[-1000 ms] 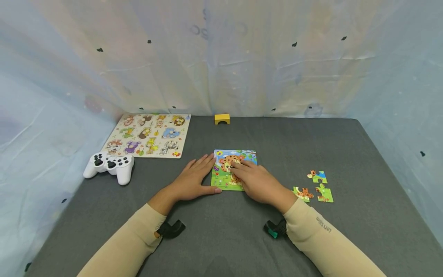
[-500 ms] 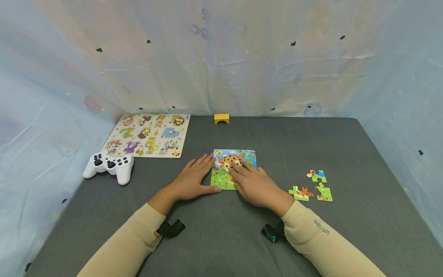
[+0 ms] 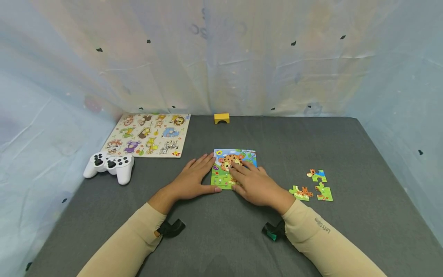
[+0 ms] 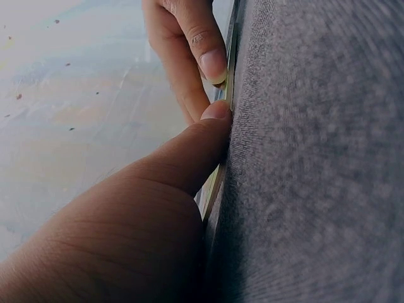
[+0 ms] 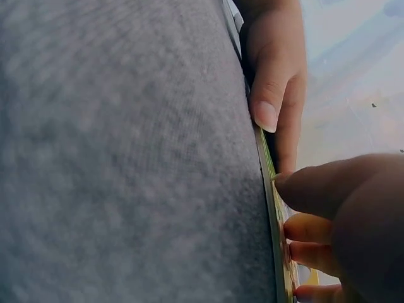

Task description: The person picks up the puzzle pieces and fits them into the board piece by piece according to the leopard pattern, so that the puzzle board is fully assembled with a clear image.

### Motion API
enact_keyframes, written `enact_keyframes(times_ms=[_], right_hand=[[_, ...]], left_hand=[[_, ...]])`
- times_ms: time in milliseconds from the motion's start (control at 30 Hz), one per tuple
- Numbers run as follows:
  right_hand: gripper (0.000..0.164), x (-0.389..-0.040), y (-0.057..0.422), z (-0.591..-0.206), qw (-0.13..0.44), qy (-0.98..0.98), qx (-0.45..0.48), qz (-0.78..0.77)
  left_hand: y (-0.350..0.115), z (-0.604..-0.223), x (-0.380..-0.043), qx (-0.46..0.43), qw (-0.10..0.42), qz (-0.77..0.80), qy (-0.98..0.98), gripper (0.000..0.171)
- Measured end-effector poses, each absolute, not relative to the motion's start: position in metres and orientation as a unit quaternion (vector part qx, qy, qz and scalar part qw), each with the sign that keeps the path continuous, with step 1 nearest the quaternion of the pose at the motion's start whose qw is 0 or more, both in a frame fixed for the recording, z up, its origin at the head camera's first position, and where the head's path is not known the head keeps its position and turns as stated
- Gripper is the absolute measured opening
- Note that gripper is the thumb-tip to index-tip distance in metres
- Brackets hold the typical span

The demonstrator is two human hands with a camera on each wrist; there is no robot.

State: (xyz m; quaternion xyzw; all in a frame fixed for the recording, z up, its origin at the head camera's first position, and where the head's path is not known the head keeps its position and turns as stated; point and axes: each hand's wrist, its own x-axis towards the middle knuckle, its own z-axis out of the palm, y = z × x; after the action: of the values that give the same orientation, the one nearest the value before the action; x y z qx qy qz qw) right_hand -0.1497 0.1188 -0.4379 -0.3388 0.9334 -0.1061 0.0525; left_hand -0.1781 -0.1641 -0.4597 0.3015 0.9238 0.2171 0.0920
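Note:
A square jigsaw puzzle point(image 3: 219, 175) with a leopard picture lies flat in the middle of the grey table. Along its left edge rests my left hand point(image 3: 194, 179), fingers stretched out and thumb at the near left corner. My right hand point(image 3: 257, 186) lies over the puzzle's right part and hides much of it. In the right wrist view the right fingertips point(image 5: 300, 251) touch the picture's surface. Beyond my right wrist are three loose puzzle pieces: a left one point(image 3: 302, 193), an upper one point(image 3: 319, 176) and a lower right one point(image 3: 324, 192).
A white game controller point(image 3: 110, 165) sits at the left, against the near edge of an animal peg board point(image 3: 142, 134). At the back of the table stands a yellow arch block point(image 3: 222, 118). Patterned cloth point(image 3: 242, 77) hangs around the back and sides.
My right hand has shifted slightly left and toward me over the puzzle, and its thumb now shows at the near edge. The left hand stays in place.

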Motion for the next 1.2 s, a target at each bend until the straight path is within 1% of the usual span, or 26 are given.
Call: enact_keyframes(times_ms=[300,467,733,1000,1200], right_hand=[[0.07,-0.151,0.125,-0.44,0.067,0.926,-0.344,-0.14],[0.069,-0.153,0.131,-0.443,0.08,0.917,-0.345,-0.181],[0.061,-0.153,0.145,-0.437,0.087,0.892,-0.352,-0.271],[0.058,-0.147,0.171,-0.433,0.071,0.864,-0.31,-0.39],[0.049,-0.141,0.194,-0.432,0.066,0.829,-0.294,-0.471]], left_hand=[[-0.165,-0.464,-0.178,0.304,0.086,0.227,0.921,0.11],[-0.164,-0.463,-0.179,0.301,0.095,0.219,0.923,0.111],[-0.165,-0.468,-0.18,0.302,0.09,0.235,0.92,0.113],[-0.164,-0.466,-0.18,0.303,0.094,0.229,0.92,0.112],[-0.165,-0.464,-0.18,0.3,0.099,0.225,0.922,0.111]])
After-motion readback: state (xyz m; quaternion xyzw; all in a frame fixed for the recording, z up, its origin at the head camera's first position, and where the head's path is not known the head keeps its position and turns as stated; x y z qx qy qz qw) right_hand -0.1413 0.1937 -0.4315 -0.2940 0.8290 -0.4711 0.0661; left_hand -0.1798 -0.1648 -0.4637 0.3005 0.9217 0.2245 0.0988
